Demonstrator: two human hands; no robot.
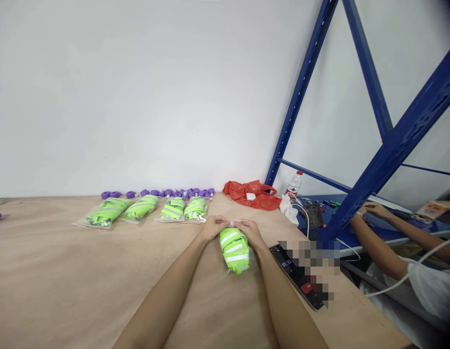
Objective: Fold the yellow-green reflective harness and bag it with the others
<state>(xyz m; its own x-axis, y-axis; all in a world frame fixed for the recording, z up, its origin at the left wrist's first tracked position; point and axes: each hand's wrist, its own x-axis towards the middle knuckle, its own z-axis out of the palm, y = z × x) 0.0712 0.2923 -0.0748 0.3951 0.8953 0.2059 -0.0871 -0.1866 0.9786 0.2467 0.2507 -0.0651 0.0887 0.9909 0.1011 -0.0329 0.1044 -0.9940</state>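
A clear plastic bag [235, 251] with a folded neon-green strap with pale reflective stripes inside lies on the table in front of me. My left hand [215, 227] pinches the far edge of this bag on its left side. On the right side of the same edge, my right hand [249, 230] is closed on it too, fingertips close to the other hand's. Farther back to the left lie several similar filled bags, among them a large one [105, 213], a second bag [141, 208] and one nearer the middle [173, 209].
Several purple pieces [144, 193] line the wall. A red plastic bag [252, 195] and a bottle [294, 185] stand at the back right. A phone [296, 276] lies right of my arm. Past the blue metal frame [370, 174], another person's arms [377, 242] reach over a blue table.
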